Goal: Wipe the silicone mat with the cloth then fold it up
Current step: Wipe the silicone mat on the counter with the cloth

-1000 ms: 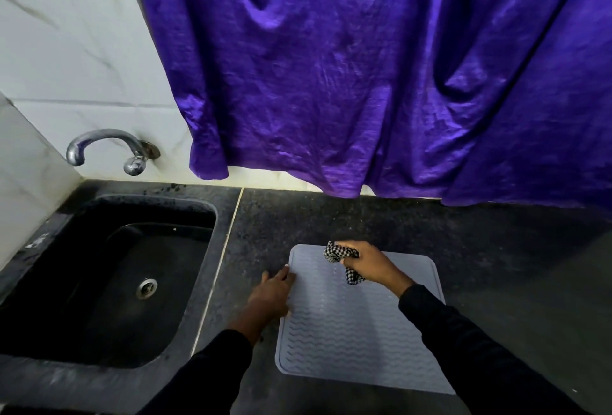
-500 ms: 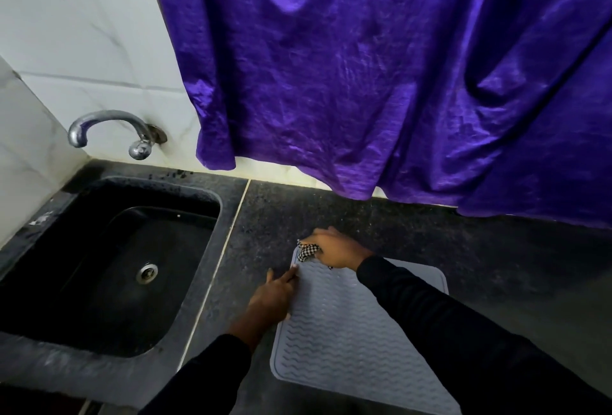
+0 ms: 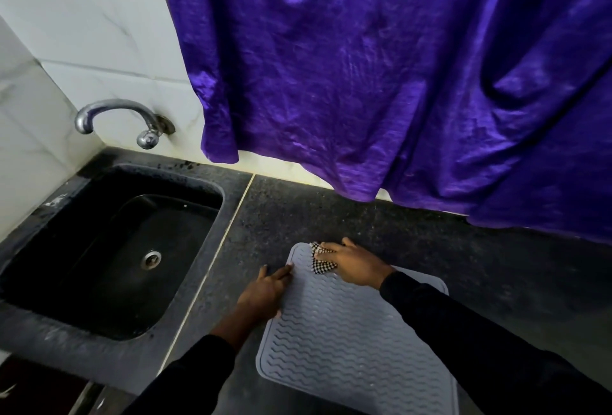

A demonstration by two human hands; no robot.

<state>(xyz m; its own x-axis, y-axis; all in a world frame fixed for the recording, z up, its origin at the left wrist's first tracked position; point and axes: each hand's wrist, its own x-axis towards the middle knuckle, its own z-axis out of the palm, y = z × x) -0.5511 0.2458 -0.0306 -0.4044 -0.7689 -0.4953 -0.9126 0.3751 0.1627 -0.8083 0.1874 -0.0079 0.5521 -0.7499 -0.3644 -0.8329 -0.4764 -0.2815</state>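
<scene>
A grey silicone mat with wavy ridges lies flat on the dark counter, low in the head view. My right hand presses a crumpled black-and-white checked cloth onto the mat's far left corner, with part of the cloth hidden under the fingers. My left hand rests flat on the counter with its fingertips on the mat's left edge, holding nothing. Both arms wear black sleeves, and the right sleeve covers the mat's right side.
A black sink with a metal drain sits to the left, under a chrome tap on the white tiled wall. A purple curtain hangs behind, its hem just above the dark speckled counter.
My right hand carried the cloth from the mat's far middle to its far left corner, then drew it slightly back. My left hand stayed on the left edge.
</scene>
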